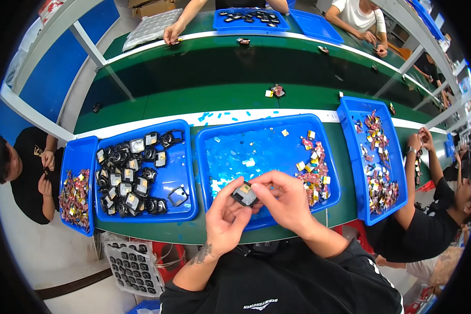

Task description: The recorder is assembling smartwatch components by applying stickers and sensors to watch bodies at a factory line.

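Observation:
Between my hands, over the near edge of the middle blue tray (268, 123), is a small black plastic housing (245, 194) with a grey square face and a yellowish patch. My left hand (226, 215) cradles it from the left, fingers curled round its edge. From the right, my right hand (281, 198) pinches its side with thumb and fingers. Beneath them the middle tray holds scattered blue film pieces (235, 157) and a heap of small red-and-yellow parts with wires (315, 175). Similar black housings (128, 180) fill the tray on the left.
Narrow blue trays of red parts stand at far left (92, 209) and right (357, 152). Beyond them runs a green conveyor (193, 99) with a small part (277, 91) on it. Co-workers sit around. A plastic tray of black parts (134, 269) is low at left.

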`<state>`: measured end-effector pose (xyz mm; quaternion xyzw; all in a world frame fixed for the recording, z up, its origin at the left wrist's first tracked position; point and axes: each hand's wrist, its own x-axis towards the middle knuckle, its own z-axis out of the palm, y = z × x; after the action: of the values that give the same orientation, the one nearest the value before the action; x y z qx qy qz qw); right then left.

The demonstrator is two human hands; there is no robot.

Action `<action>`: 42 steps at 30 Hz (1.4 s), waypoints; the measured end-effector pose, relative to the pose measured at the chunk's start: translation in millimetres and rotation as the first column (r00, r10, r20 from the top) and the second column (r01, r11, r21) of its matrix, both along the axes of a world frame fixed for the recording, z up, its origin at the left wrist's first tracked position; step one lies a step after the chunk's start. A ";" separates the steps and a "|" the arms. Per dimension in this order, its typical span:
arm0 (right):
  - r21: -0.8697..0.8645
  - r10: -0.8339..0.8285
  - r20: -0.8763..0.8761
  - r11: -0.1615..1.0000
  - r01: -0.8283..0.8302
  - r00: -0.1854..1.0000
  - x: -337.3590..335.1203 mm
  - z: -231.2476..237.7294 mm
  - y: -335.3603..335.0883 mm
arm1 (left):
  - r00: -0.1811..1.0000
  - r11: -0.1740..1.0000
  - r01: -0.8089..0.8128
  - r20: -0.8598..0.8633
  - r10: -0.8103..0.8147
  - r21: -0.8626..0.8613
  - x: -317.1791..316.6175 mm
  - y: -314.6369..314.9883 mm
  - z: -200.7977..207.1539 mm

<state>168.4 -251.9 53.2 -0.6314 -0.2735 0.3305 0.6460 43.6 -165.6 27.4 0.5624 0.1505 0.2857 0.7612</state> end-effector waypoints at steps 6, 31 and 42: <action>-0.307 0.188 0.896 0.917 0.255 0.402 90.8 6.4 -40.2 | 0.993 0.963 -0.059 -0.110 0.031 -0.264 4.2 12.4 2.8; -0.035 0.072 0.141 0.997 -0.068 0.987 24.5 12.1 -14.2 | 0.970 0.918 0.059 -0.242 0.041 0.392 15.7 13.0 8.6; -0.200 0.177 0.369 0.974 -0.108 0.912 15.2 12.8 -22.4 | 0.956 0.859 -0.087 -0.201 0.215 0.505 13.5 12.1 -4.9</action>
<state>183.6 -274.2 66.0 -0.7166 -0.4101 0.2693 0.4958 57.1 -153.5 22.5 0.7548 0.2119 0.3004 0.5432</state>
